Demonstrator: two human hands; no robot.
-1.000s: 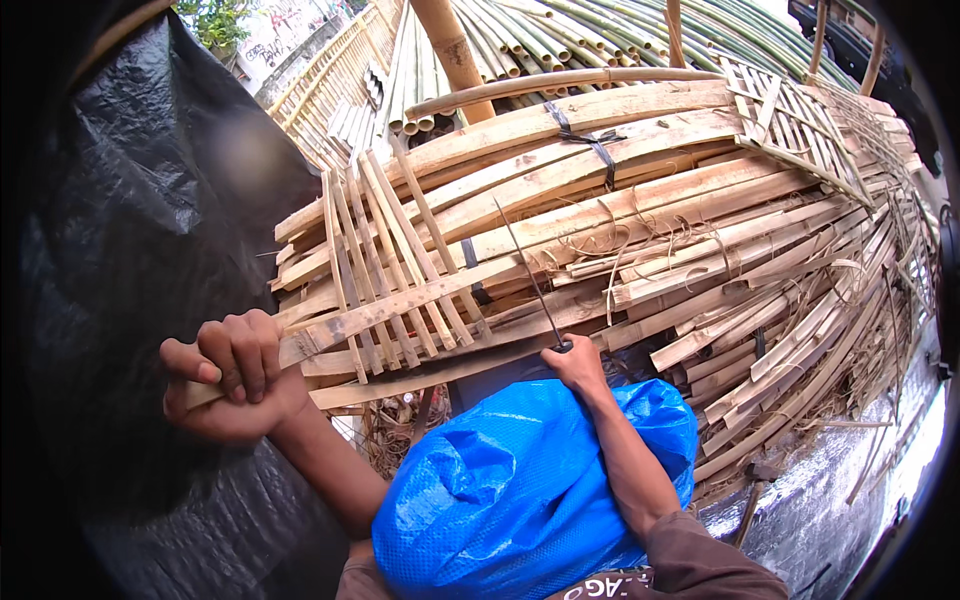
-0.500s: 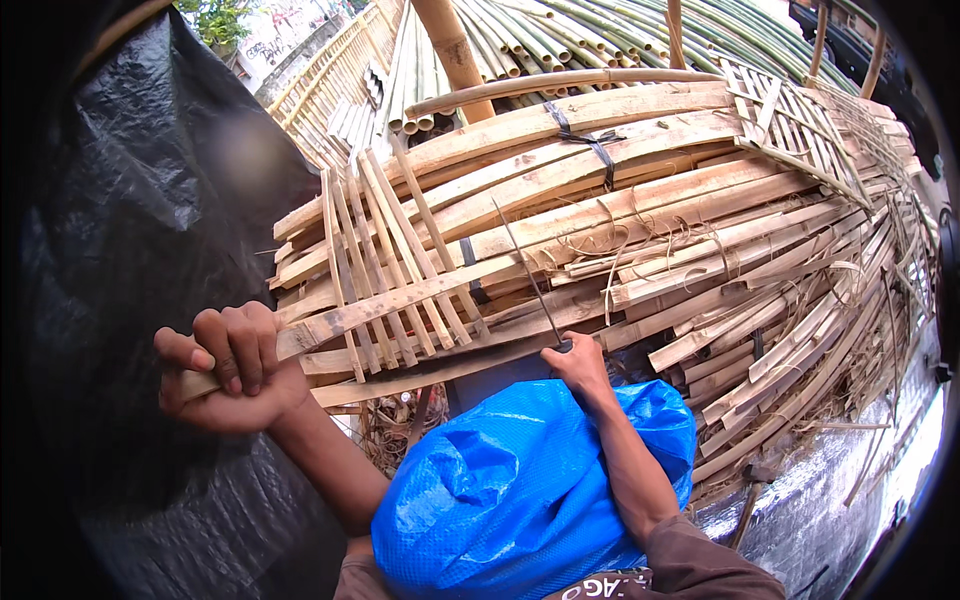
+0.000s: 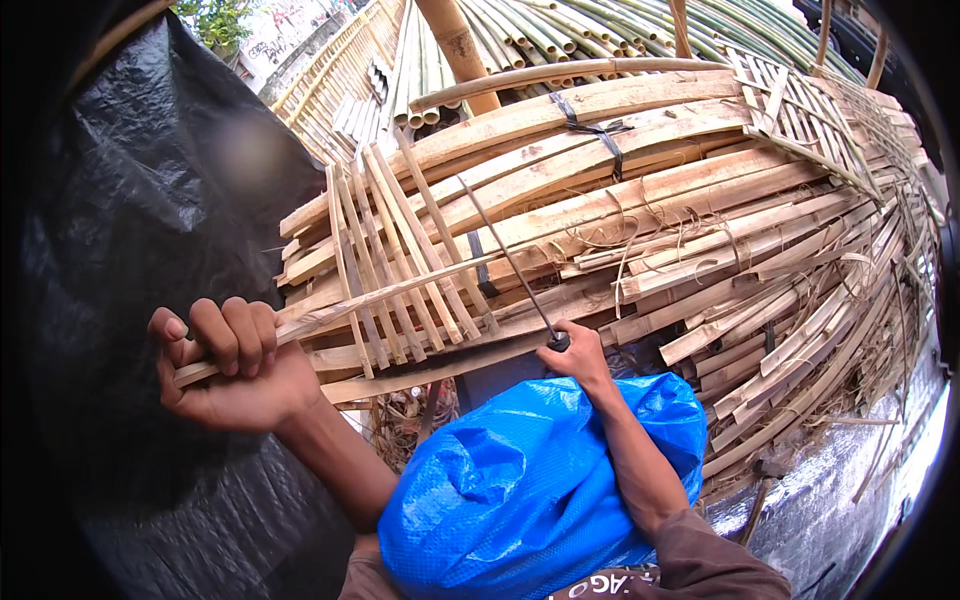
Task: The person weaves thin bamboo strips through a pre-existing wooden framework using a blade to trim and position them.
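My left hand [image 3: 230, 360] is wrapped round the near end of a long bamboo strip [image 3: 335, 314], which slants up to the right. Its narrow edge faces up, and it lies across several thin bamboo slats [image 3: 387, 262] that look like a small rack. In my right hand [image 3: 577, 357] is the dark handle of a knife [image 3: 526, 288]. The long thin blade points up and to the left, crossing the strip's far part; whether they touch I cannot tell. A crumpled blue plastic sheet [image 3: 490, 490] covers my lap below both hands.
A big stack of split bamboo [image 3: 690, 190], tied with black bands, fills the middle and right. Behind stand a thick bamboo post [image 3: 455, 50] and piled green poles [image 3: 570, 35]. Black sheeting [image 3: 170, 230] hangs at left. A hammer-like tool [image 3: 760, 490] lies at lower right.
The strip has been turned in my left hand, from its broad face to its narrow edge. The knife's tip has swung left and sits lower against the stack.
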